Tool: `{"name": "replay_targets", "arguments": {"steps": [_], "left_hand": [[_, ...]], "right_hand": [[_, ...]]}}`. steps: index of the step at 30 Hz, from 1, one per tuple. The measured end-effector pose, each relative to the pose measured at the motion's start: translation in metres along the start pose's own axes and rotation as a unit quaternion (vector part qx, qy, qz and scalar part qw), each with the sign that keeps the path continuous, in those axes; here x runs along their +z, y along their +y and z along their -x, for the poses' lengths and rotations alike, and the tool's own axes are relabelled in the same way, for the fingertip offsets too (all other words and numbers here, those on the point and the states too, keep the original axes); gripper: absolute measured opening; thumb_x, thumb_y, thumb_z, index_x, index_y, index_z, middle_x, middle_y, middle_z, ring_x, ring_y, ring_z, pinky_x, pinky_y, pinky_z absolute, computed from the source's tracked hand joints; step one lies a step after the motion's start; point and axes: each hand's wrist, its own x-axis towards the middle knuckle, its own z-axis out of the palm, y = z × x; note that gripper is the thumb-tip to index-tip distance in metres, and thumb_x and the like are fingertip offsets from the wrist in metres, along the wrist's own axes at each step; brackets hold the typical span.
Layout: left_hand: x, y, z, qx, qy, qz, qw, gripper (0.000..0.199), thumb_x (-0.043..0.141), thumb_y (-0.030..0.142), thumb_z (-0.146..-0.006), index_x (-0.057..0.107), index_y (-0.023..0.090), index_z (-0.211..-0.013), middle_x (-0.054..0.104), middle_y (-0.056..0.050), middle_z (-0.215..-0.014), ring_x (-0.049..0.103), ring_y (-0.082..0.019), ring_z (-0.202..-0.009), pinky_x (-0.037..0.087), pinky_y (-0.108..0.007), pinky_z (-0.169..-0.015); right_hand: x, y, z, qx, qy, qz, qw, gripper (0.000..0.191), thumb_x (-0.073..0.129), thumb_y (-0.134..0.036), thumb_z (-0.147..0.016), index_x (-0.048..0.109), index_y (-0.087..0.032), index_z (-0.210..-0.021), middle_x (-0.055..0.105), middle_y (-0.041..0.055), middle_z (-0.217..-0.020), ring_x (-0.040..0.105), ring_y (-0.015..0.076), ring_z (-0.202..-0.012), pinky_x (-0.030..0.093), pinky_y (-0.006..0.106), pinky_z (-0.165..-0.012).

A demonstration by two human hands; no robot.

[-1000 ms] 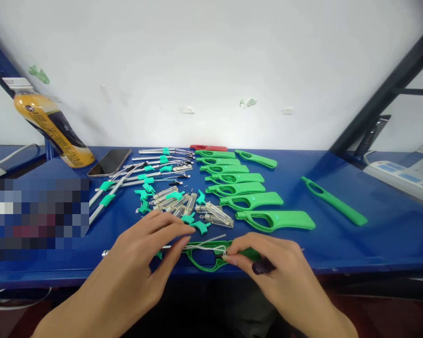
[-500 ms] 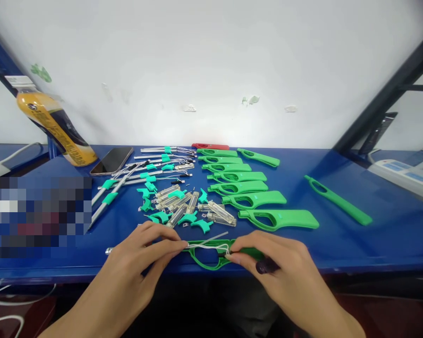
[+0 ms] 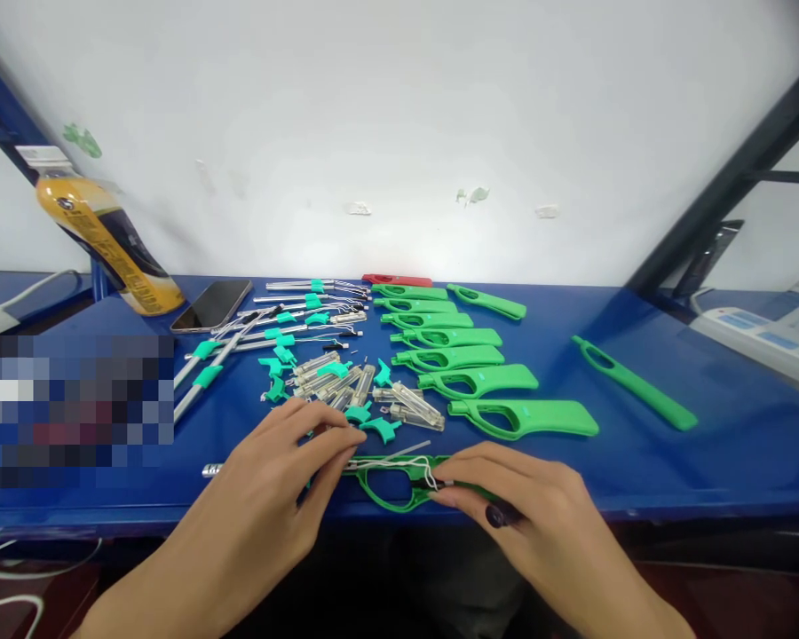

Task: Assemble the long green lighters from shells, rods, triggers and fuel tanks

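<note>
A green lighter half-shell (image 3: 399,508) lies open at the table's front edge, between my hands. White wires (image 3: 399,462) run along it from the metal tube (image 3: 211,470) at its left end. My right hand (image 3: 539,506) pinches the small black igniter (image 3: 428,485) at the wires' right end. The same hand has a dark, rod-like handle (image 3: 502,514) tucked in its palm. Above the shell's left part, my left hand (image 3: 286,479) has thumb and fingertips pressed together; what they hold, if anything, is hidden. A thin clear tube (image 3: 409,450) lies just beyond the shell.
Green shells (image 3: 552,417) are lined up behind, with a red one (image 3: 399,280) farthest. Clear fuel tanks (image 3: 416,404) and teal triggers (image 3: 381,429) lie in a pile. Metal tubes with wires (image 3: 286,335), a phone (image 3: 211,305) and a bottle (image 3: 113,240) are left.
My left fingertips have risen slightly and shifted right, off the spot where they pinched the wires. My right hand stays at the igniter, moving only slightly.
</note>
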Motion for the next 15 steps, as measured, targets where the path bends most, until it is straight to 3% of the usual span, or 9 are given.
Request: {"name": "replay_targets", "arguments": {"steps": [6, 15], "left_hand": [[0.011, -0.015, -0.019, 0.005, -0.02, -0.056, 0.998, 0.02, 0.055, 0.024, -0.11, 0.074, 0.021, -0.106, 0.07, -0.007, -0.107, 0.065, -0.026, -0.099, 0.052, -0.041, -0.092], [0.017, -0.02, -0.023, -0.014, -0.041, -0.062, 0.997, 0.023, 0.053, 0.023, -0.11, 0.071, 0.023, -0.096, 0.069, -0.005, -0.101, 0.065, -0.026, -0.097, 0.051, -0.038, -0.085]], "right_hand": [[0.004, 0.002, -0.001, -0.014, 0.022, 0.015, 1.0, 0.009, 0.07, -0.026, -0.106, 0.079, -0.026, -0.109, 0.083, -0.0019, -0.099, 0.08, 0.0144, -0.079, 0.061, 0.022, -0.076], [0.005, 0.003, 0.002, -0.005, 0.026, 0.02, 0.999, 0.009, 0.07, -0.026, -0.107, 0.079, -0.027, -0.108, 0.083, -0.003, -0.097, 0.08, 0.0139, -0.078, 0.06, 0.022, -0.074]]}}
